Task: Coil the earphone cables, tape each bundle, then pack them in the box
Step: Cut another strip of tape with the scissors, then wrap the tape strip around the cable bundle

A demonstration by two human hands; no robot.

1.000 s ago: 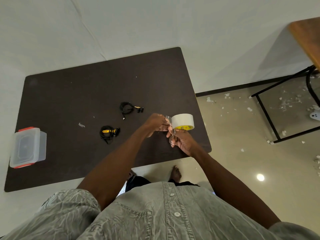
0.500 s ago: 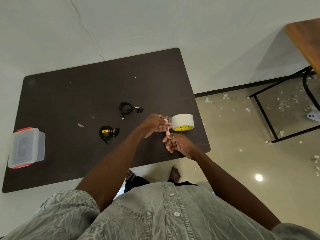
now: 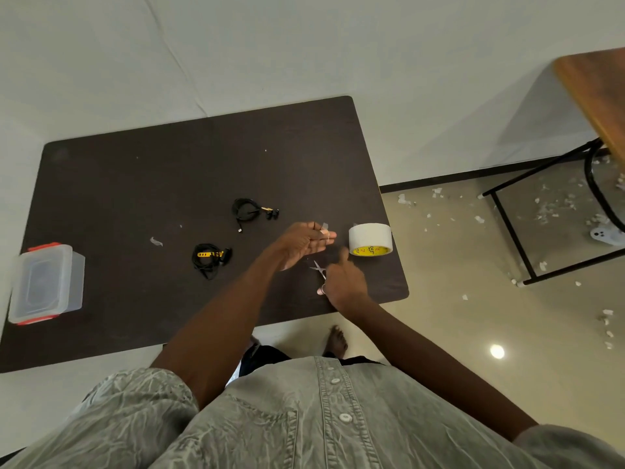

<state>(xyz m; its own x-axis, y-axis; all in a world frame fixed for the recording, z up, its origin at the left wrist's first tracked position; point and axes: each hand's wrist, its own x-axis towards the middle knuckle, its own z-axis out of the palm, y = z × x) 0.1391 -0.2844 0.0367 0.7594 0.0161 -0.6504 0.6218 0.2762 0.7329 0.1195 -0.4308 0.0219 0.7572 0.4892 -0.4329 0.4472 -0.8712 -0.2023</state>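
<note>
Left hand (image 3: 302,243): fingers out straight, tape strip (image 3: 325,230) stuck on the fingertips.
Right hand (image 3: 344,282): curled round small scissors (image 3: 319,269).
Tape roll (image 3: 370,239): on table (image 3: 142,184), right edge.
Cable bundles: one (image 3: 246,211) mid-table, another (image 3: 209,258) nearer.
Box (image 3: 45,282): far left, lid on.

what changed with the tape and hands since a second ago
The tape roll, held up between both hands before, now sits on the table, let go. The left hand has opened flat with a cut tape piece on its fingertips. The right hand has dropped, holding the scissors. Both earphone bundles and the box stayed put.
</note>
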